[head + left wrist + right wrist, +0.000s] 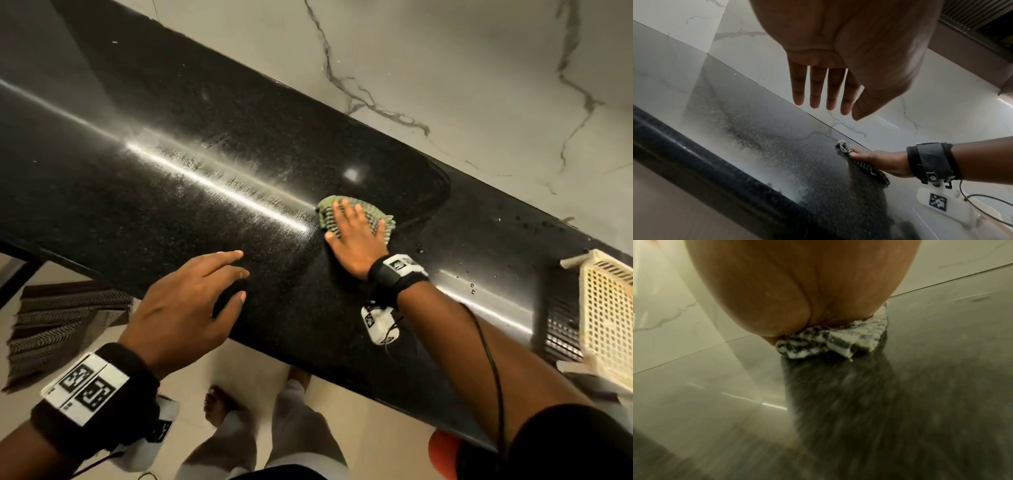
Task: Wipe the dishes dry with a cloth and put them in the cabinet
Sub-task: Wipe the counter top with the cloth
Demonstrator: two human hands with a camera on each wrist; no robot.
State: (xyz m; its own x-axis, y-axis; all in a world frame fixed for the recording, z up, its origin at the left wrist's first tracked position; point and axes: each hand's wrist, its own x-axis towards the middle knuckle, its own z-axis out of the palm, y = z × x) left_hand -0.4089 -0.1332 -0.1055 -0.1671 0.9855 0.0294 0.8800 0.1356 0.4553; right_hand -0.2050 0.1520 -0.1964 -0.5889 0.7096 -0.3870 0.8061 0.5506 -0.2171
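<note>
Now the right hand [356, 241] presses flat and spread on the cloth [327, 209], bunched on the counter [205, 212] at two o'clock from the left hand [185, 308], which hovers spread, empty. Soft, limp, probably damp: pinch a fold.

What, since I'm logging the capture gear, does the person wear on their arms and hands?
The left hand and right hand are bare, ungloved. Each wrist wears a black strap with a white plate printed with black square codes; a white camera housing hangs under it. A thin black cable runs along the right forearm to a black sleeve.
</note>
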